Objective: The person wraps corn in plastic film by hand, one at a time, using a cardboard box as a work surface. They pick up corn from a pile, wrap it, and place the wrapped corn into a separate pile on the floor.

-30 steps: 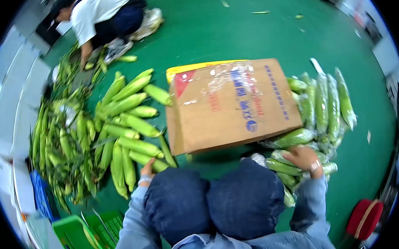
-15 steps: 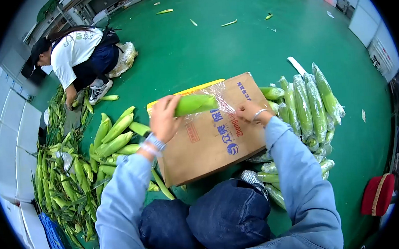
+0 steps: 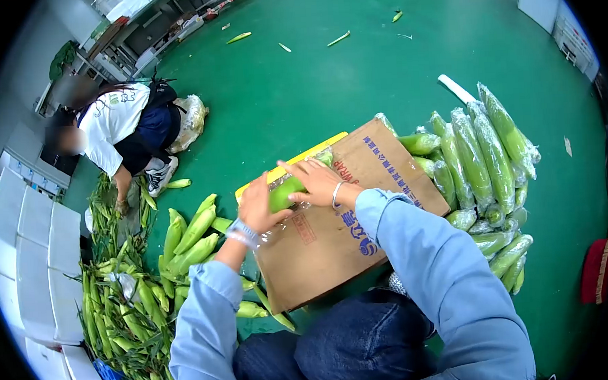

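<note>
A green ear of corn in its husk (image 3: 287,194) lies across the top of a brown cardboard box (image 3: 321,251), with clear plastic film around it. My left hand (image 3: 255,205) grips its left end, thumb toward me. My right hand (image 3: 317,184) lies over the right part, fingers across the top and thumb on the near side. Both palms hide much of the ear. Beyond the box, a yellow edge (image 3: 249,186) of something shows from underneath.
Film-wrapped ears (image 3: 477,157) are stacked at the right. Unwrapped ears (image 3: 193,240) lie to the left, beside a heap of corn and husks (image 3: 128,302). A co-worker (image 3: 118,124) crouches at the far left. White boxes (image 3: 36,259) line the left side; a red object (image 3: 600,269) sits right.
My right hand has come left from the stretched film onto the ear. The ear, held up before, is now lower against the box. The view has shifted slightly.
</note>
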{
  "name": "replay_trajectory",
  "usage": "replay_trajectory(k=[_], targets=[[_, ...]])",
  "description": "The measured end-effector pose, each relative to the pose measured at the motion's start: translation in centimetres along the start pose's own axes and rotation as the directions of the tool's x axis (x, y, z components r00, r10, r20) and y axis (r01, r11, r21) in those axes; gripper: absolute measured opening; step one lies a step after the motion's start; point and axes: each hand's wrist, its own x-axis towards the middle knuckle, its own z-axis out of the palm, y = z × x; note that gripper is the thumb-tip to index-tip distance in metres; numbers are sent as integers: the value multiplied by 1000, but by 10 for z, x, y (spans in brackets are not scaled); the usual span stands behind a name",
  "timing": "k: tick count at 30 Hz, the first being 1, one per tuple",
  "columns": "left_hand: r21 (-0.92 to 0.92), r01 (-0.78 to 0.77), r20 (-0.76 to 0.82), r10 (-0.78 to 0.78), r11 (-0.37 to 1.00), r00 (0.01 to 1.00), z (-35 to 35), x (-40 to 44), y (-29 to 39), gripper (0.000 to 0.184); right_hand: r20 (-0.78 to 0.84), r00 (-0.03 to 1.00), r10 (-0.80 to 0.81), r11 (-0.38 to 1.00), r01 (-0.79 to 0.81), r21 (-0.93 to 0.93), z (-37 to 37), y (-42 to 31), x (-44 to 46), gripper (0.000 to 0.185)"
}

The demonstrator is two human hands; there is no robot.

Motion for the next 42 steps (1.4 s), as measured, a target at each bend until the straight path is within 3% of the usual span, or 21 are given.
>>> replay_trajectory(k=[1,3,7,9,11,14,17,18,19,21,23,25,27,28,30,33,34,35,37,39,42], targets=[[4,-2,8,2,1000,1000,1,-16,-3,89,25,997,-75,987,77,-140,0,1,-5,72],[-11,321,-59,-322,947,945,3,-56,-6,74,13,997,-74,976,75,-203,4,2,-12,72],[97,252,19,-255,963,967,11,-95,22,54,136,991,13,952,29,-304,4,-4,0,66],[82,353,87,-360,932,929,21,-87,11,37,99,995,-3,951,33,-308,4,-6,1,59],[284,228,131,-273,931,953,18,-86,10,19,131,976,171,915,-108,-390,-8,-4,-6,53],[369,71,245,-170,927,954,0,-101,26,7,149,983,106,915,-38,-401,-29,-4,-36,51],[283,173,397,-280,943,874,-41,-125,43,16,171,985,24,911,49,-410,-35,-22,-85,50],[-129,365,524,-249,922,814,-54,-132,41,20,213,976,42,905,53,-422,-41,-39,-102,50],[-487,534,621,-156,691,768,-68,-137,40,23,195,980,-34,891,118,-438,-41,-52,-122,52],[-650,518,624,1,556,782,-90,-127,51,24,421,903,80,949,61,-310,-55,-94,-147,51],[-784,268,459,232,560,858,-82,-119,70,25,587,789,182,973,-58,-223,-67,-127,-143,45],[-793,233,447,277,562,851,-53,-106,90,22,505,854,124,972,-2,-235,-53,-118,-131,41],[-366,146,555,90,919,827,-28,-91,94,22,408,908,93,975,0,-221,-38,-98,-113,33],[-370,137,549,98,919,830,-30,-78,96,22,265,964,19,940,73,-335,-19,-81,-104,32],[163,-106,331,47,981,942,-40,-53,99,26,107,987,117,923,-68,-378,1,-65,-71,31],[79,-72,123,62,994,991,-27,-30,122,40,-81,992,97,908,-122,-401,18,-29,-12,28],[109,-56,182,35,993,983,-20,-29,128,65,-151,981,120,917,-168,-361,18,-21,6,28],[111,-54,183,33,992,983,-8,-28,120,65,-151,975,161,903,-208,-376,12,-16,20,28],[382,-127,-36,152,915,988,15,-20,101,82,-146,968,205,890,-247,-384,-4,-11,46,29],[125,-2,402,-48,992,914,10,7,82,94,8,870,492,849,-478,-226,-18,-4,64,29],[36,14,371,-27,999,928,26,35,50,89,248,789,561,788,-419,-450,-19,8,66,27]])
